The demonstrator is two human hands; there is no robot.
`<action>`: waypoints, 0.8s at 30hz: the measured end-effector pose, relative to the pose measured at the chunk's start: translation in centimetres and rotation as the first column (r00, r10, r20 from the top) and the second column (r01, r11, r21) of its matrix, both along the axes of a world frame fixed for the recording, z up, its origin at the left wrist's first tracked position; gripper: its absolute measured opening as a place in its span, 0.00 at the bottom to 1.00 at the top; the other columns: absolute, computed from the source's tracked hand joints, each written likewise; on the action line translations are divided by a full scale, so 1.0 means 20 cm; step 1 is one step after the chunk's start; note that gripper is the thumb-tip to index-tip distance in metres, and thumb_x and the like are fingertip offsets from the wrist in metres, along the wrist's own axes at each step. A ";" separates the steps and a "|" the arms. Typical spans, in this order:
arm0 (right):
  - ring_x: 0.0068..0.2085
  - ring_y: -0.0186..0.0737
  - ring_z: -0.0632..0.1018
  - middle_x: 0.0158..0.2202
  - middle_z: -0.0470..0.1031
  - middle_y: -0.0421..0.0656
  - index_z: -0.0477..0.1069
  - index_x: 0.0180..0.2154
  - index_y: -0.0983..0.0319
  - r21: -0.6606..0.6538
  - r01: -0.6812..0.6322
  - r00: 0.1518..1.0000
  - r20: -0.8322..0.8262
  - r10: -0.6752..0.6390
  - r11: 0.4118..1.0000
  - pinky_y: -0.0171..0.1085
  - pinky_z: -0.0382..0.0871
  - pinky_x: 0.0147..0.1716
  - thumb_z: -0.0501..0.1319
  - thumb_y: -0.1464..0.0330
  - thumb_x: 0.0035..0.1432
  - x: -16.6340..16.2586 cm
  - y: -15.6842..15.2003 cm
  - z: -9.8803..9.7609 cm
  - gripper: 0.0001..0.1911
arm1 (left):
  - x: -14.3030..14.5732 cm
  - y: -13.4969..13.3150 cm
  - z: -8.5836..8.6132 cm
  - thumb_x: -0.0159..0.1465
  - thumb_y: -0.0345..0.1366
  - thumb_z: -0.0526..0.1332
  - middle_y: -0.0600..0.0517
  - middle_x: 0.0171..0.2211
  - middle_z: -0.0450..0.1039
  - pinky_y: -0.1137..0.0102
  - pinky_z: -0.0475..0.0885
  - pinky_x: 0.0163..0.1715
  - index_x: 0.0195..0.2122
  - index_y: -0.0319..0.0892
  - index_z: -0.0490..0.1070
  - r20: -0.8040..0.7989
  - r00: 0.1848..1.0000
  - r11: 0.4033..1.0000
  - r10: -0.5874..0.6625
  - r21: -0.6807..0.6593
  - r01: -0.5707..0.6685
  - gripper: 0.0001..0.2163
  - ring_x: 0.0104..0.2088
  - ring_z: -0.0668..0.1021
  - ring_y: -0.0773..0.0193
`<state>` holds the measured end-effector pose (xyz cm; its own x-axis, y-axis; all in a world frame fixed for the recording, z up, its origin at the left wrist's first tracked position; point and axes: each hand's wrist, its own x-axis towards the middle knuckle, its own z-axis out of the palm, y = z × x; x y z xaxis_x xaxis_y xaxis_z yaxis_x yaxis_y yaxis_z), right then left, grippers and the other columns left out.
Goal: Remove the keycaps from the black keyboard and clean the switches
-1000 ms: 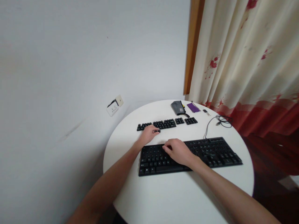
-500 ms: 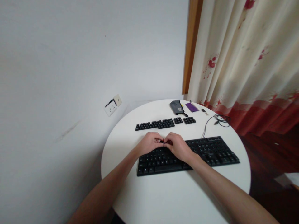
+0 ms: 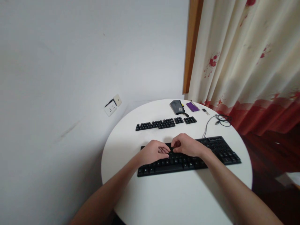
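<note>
"Tagging hands: where's the keyboard (image 3: 187,161)?"

"Directly under both, long axis running left to right, more of it past the right hand (image 3: 187,146)."

"Grip?"

"Fingers half curled on each, tips close together. Can't tell if the left hand (image 3: 152,152) or the right pinches anything."

"Loose keys (image 3: 153,125)?"

"Beyond both hands, in a roughly parallel row."
</note>
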<state>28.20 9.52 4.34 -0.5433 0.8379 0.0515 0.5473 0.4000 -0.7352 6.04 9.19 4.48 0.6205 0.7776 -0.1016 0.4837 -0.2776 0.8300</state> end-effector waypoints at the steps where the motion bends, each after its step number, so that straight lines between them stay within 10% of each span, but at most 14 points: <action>1: 0.26 0.34 0.74 0.24 0.76 0.38 0.78 0.30 0.64 -0.011 -0.018 1.000 0.001 0.018 1.000 0.31 0.63 0.27 0.65 0.73 0.49 0.00 0.00 0.00 0.04 | 0.01 -0.01 -0.01 0.55 0.36 0.68 0.50 0.32 0.81 0.71 0.74 0.37 0.38 0.40 0.80 -0.010 1.000 1.000 0.004 0.013 -0.004 0.10 0.34 0.80 0.62; 24: 0.26 0.34 0.75 0.24 0.78 0.41 0.77 0.25 0.63 0.085 -0.088 0.983 0.170 0.072 0.993 0.31 0.62 0.29 0.62 0.77 0.47 -0.07 -0.07 0.02 0.06 | 0.04 -0.01 -0.07 0.57 0.35 0.70 0.54 0.33 0.80 0.71 0.68 0.40 0.33 0.45 0.81 -0.102 0.990 0.920 -0.095 0.370 0.126 0.03 0.36 0.77 0.64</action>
<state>26.76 8.11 4.65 -0.6158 0.7873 0.0297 0.6220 0.5090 -0.5950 6.86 8.96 3.17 0.7068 0.6951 0.1311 0.4925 -0.6166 0.6142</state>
